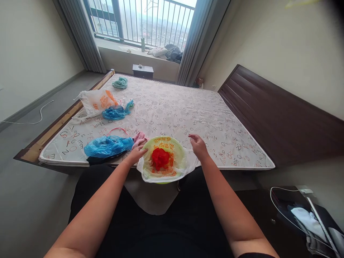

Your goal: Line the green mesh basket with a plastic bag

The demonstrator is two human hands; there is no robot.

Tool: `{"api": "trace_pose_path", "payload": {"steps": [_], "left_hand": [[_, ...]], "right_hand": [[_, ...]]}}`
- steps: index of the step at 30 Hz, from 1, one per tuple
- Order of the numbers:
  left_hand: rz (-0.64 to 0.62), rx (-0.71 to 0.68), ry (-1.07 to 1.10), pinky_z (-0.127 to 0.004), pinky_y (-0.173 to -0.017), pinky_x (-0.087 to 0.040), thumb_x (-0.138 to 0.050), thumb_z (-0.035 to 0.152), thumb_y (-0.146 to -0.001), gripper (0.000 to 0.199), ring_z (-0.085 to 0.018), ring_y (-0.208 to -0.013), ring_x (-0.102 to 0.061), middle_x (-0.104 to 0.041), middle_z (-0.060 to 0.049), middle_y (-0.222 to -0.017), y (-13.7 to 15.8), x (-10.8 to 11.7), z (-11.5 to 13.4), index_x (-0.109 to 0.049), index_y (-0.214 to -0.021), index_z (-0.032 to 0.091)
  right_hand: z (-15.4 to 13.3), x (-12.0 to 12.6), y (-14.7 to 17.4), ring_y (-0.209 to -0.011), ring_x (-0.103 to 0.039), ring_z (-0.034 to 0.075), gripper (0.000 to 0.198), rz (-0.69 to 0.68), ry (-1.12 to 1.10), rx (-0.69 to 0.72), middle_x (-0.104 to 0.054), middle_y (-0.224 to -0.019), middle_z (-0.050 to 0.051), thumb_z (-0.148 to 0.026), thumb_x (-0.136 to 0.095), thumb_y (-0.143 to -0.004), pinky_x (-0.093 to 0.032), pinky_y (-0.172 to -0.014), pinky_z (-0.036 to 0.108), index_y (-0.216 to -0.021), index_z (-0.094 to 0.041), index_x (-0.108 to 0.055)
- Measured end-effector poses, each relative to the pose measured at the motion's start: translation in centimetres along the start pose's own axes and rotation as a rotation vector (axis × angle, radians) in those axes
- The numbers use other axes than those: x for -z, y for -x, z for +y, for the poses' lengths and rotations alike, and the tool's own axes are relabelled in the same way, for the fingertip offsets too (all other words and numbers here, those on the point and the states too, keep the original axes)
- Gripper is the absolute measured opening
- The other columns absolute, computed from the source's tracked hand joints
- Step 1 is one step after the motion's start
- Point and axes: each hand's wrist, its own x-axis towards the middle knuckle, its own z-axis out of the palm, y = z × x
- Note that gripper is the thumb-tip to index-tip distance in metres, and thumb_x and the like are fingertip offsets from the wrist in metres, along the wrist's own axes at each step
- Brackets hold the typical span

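Note:
In the head view a light green basin (185, 157), lined with a white plastic bag (146, 176) with orange print, rests at my lap by the mattress edge. A crumpled bright red thing (160, 158), soft-looking, lies inside the lined basin. My left hand (136, 154) grips the basin's left rim, its thumb over the edge. To the right, my right hand (199, 146) is raised just off the rim, its fingers apart and nothing visible in them. Pink cloth (139, 138) lies behind my left hand, beside a blue plastic bag (109, 146).
The lettered mattress (182, 111) stretches ahead, with a dark headboard (271, 104) at right. Another blue bag (114, 113), a white-and-orange bag (98, 101) and a teal coil (120, 83) lie at left. A dark table (255, 204) with a cable stands at lower right.

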Motion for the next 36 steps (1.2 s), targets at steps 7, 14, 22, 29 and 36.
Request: {"api": "trace_pose_path", "payload": {"steps": [7,14,22,29,36], "left_hand": [[-0.031,-0.041,-0.055,-0.044,-0.095,-0.058,-0.075,0.073,-0.07,0.076,-0.036,-0.108,-0.073,-0.078,-0.017,-0.117,0.1,-0.2,-0.2,-0.078,-0.116,0.013],[0.031,-0.099,-0.222,-0.044,-0.103,-0.054,-0.064,0.058,-0.083,0.055,-0.034,-0.111,-0.072,-0.078,-0.013,-0.119,0.5,-0.6,0.1,-0.079,-0.115,0.016],[0.084,-0.124,-0.147,-0.047,-0.109,-0.05,-0.071,0.049,-0.081,0.042,-0.037,-0.115,-0.069,-0.077,-0.015,-0.117,1.2,-1.5,0.9,-0.082,-0.104,0.016],[0.126,-0.131,-0.094,-0.049,-0.113,-0.047,-0.075,0.036,-0.076,0.029,-0.037,-0.115,-0.066,-0.075,-0.013,-0.107,1.5,-3.2,1.8,-0.082,-0.097,0.018],[0.081,-0.125,-0.032,-0.046,-0.105,-0.052,-0.075,0.044,-0.078,0.041,-0.036,-0.112,-0.068,-0.076,-0.013,-0.111,1.5,-3.9,1.9,-0.079,-0.109,0.018]], "right_hand": [[2.1,-3.8,-3.3,-0.091,-0.07,0.023,0.03,-0.796,-0.169,-0.567,-0.077,-0.103,0.008,-0.038,-0.083,-0.076,-0.06,-0.077,0.034,-0.098,-0.022,-0.071],[3.0,-3.0,-4.3,-0.067,-0.058,0.008,0.03,-0.901,-0.371,-0.574,-0.07,-0.087,-0.001,-0.039,-0.086,-0.079,-0.049,-0.059,0.017,-0.096,-0.02,-0.069],[2.4,-3.3,-3.7,-0.076,-0.067,0.014,0.03,-0.97,-0.194,-0.55,-0.073,-0.086,0.0,-0.028,-0.085,-0.068,-0.055,-0.069,0.023,-0.091,-0.019,-0.068],[1.6,-5.0,-4.4,-0.071,-0.058,0.018,0.012,-0.31,0.318,-0.139,-0.065,-0.082,0.002,-0.03,-0.05,-0.097,-0.046,-0.068,0.028,-0.102,-0.022,-0.057],[-0.2,-5.6,-3.8,-0.089,-0.063,0.025,0.028,-0.125,0.843,0.253,-0.071,-0.101,0.013,-0.028,-0.041,-0.102,-0.041,-0.078,0.031,-0.12,-0.017,-0.06]]}}
